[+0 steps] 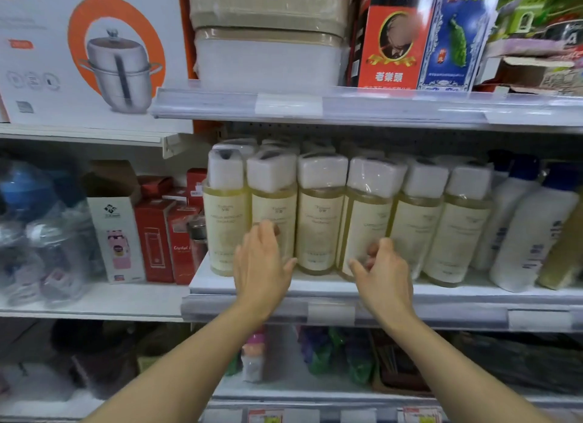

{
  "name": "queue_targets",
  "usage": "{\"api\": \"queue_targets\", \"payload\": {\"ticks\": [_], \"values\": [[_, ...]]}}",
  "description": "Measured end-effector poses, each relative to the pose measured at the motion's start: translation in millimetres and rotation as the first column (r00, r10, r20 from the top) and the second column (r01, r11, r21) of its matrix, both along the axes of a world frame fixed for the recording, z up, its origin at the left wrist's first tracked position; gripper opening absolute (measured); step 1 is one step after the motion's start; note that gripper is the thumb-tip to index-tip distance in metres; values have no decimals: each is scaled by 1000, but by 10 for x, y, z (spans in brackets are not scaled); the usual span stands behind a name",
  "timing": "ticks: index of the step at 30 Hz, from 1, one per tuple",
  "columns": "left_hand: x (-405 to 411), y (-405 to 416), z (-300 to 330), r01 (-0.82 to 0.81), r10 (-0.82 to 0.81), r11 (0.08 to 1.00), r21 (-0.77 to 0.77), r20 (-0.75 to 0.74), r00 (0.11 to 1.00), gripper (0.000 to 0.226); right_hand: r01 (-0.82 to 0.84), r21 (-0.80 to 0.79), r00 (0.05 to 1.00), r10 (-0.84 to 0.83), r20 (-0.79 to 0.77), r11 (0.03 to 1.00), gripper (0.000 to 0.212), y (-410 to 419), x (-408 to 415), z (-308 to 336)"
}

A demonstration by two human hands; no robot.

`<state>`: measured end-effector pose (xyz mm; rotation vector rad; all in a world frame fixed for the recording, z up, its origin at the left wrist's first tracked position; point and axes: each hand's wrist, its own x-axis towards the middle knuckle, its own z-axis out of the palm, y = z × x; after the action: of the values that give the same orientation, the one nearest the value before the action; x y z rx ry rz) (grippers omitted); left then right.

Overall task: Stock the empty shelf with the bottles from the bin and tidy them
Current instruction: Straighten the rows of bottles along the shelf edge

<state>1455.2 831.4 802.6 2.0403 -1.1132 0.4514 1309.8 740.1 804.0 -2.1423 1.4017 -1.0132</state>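
Several pale yellow bottles with white caps stand in a row on the middle shelf (315,285), with more behind them. My left hand (262,265) lies flat with straight fingers against the front of the second bottle (273,208) from the left. My right hand (383,272) has its fingers curled at the lower front of the fourth bottle (367,214), which leans slightly left; whether it grips the bottle I cannot tell. The third bottle (319,214) stands between my hands. The bin is not in view.
White bottles with blue caps (533,224) stand to the right on the same shelf. Red and white boxes (151,233) and wrapped jars fill the left bay. The shelf above (315,107) hangs low over the caps. Goods sit on the shelf below.
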Motion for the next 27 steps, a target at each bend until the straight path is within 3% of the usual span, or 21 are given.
{"api": "queue_targets", "payload": {"ticks": [6,13,16,19,21,24,27], "values": [[-342,-350,54,100,-108,985,139,51,993,51,51,119,998,-48,-27,992,30,-322,-207,-13],[-518,-550,110,65,-89,979,194,120,989,42,109,36,990,-105,-98,993,27,-377,-129,-24],[-622,-620,104,84,-105,976,200,99,989,41,145,13,989,-145,-24,989,27,-411,-340,5],[-743,-705,110,122,-136,973,196,62,989,42,206,21,969,-207,134,978,38,-499,-661,25],[-840,-766,130,131,-144,974,185,59,988,41,267,27,934,-265,239,963,57,-626,-848,5],[-1014,-883,145,140,-154,972,188,61,986,38,273,114,938,-291,190,955,78,-819,-1046,-2],[-1189,-1021,149,130,-132,959,252,-11,991,37,188,173,973,-207,104,967,71,-982,-1138,-10]]}}
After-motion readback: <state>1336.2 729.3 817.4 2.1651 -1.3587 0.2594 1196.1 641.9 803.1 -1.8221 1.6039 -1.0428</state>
